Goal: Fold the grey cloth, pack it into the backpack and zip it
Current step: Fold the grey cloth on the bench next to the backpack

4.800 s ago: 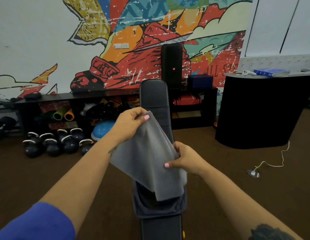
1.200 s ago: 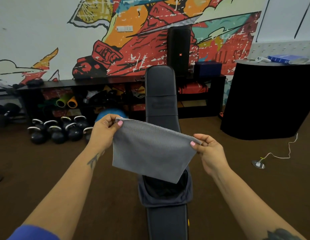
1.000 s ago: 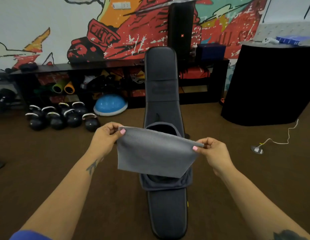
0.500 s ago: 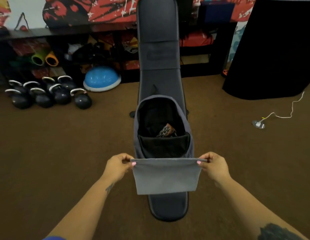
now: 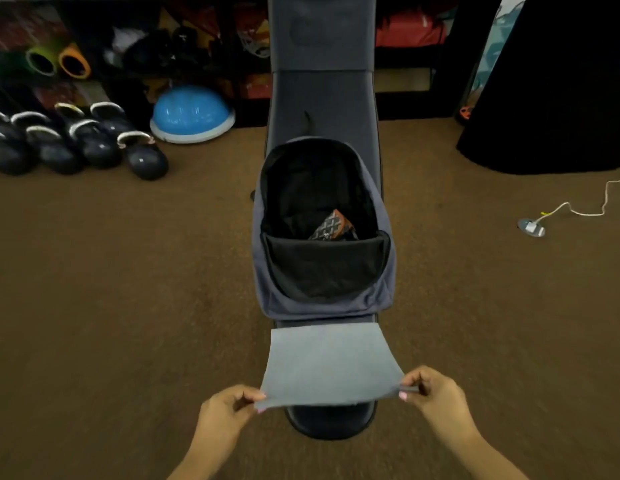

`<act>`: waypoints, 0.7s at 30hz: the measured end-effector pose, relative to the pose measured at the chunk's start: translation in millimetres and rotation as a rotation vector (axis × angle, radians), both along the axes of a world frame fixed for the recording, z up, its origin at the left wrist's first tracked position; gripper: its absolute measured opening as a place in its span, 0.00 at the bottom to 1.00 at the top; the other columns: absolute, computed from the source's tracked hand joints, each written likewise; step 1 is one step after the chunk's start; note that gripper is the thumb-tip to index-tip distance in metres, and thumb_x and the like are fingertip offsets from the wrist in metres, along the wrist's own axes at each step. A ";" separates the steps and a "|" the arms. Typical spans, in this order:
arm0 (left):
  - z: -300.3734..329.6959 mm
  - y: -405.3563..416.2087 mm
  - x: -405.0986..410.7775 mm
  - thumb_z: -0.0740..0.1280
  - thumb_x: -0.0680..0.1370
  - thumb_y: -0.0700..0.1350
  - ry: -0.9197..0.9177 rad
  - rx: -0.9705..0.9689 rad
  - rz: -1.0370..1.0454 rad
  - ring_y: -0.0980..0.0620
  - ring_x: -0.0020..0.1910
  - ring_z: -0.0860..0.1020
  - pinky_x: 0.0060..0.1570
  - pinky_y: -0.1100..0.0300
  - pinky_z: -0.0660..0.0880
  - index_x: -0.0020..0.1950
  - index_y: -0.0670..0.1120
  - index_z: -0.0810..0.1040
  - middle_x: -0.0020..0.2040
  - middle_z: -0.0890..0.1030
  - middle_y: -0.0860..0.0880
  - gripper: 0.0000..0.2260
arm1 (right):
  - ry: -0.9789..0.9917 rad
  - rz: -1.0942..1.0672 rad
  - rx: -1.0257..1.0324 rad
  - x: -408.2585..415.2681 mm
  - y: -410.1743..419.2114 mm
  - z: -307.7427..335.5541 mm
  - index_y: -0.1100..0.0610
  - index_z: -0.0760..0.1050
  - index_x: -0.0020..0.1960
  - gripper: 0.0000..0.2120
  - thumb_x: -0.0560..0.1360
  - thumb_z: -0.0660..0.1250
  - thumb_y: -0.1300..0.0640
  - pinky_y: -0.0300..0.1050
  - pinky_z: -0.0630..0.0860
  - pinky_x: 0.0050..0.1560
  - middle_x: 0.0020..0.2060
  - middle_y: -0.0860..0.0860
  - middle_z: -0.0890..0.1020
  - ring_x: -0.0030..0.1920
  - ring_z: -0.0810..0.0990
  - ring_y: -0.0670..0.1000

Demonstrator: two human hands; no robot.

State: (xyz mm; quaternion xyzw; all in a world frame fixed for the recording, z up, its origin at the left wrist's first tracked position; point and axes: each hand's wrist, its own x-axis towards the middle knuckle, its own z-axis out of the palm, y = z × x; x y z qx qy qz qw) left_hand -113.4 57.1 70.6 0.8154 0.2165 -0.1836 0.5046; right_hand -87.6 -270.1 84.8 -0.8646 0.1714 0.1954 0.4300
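The grey cloth (image 5: 331,363), folded into a rectangle, lies spread over the near end of the black bench (image 5: 324,98). My left hand (image 5: 225,412) pinches its near left corner and my right hand (image 5: 431,393) pinches its near right corner. Just beyond the cloth's far edge the grey-blue backpack (image 5: 383,289) lies on the bench with its main compartment unzipped and gaping. A patterned pouch (image 5: 331,226) with an orange edge sits inside against the black lining.
Several black kettlebells (image 5: 90,140) and a blue half-dome balance trainer (image 5: 192,114) stand on the brown carpet at the left. A black counter (image 5: 558,81) rises at the right, with a white cable and floor socket (image 5: 532,226) near it. Shelves of gear line the back.
The cloth hung in the air between my hands, was lowered toward me, and now lies flat on the bench in front of the backpack. My view tilted down and the open backpack came into sight.
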 end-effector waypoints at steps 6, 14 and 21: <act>-66.3 -8.6 -34.1 0.76 0.66 0.35 0.108 0.044 -0.053 0.62 0.41 0.80 0.41 0.78 0.71 0.33 0.58 0.82 0.36 0.85 0.57 0.16 | 0.084 -0.046 -0.005 -27.3 -4.3 -45.9 0.53 0.79 0.35 0.10 0.67 0.75 0.65 0.40 0.73 0.42 0.34 0.48 0.84 0.39 0.80 0.48; -76.6 -19.5 -21.5 0.69 0.75 0.45 -0.023 0.069 -0.069 0.59 0.42 0.79 0.41 0.66 0.72 0.41 0.55 0.79 0.41 0.82 0.51 0.05 | -0.007 -0.023 -0.005 -3.2 -6.5 -69.8 0.50 0.77 0.43 0.06 0.72 0.71 0.61 0.36 0.71 0.39 0.40 0.46 0.82 0.42 0.80 0.46; -95.9 -29.4 37.7 0.62 0.79 0.46 -0.082 0.026 0.062 0.56 0.44 0.78 0.36 0.64 0.70 0.51 0.47 0.74 0.45 0.79 0.54 0.05 | -0.092 -0.169 0.070 62.9 11.4 -110.0 0.55 0.72 0.52 0.10 0.73 0.70 0.61 0.37 0.68 0.39 0.42 0.46 0.77 0.48 0.76 0.50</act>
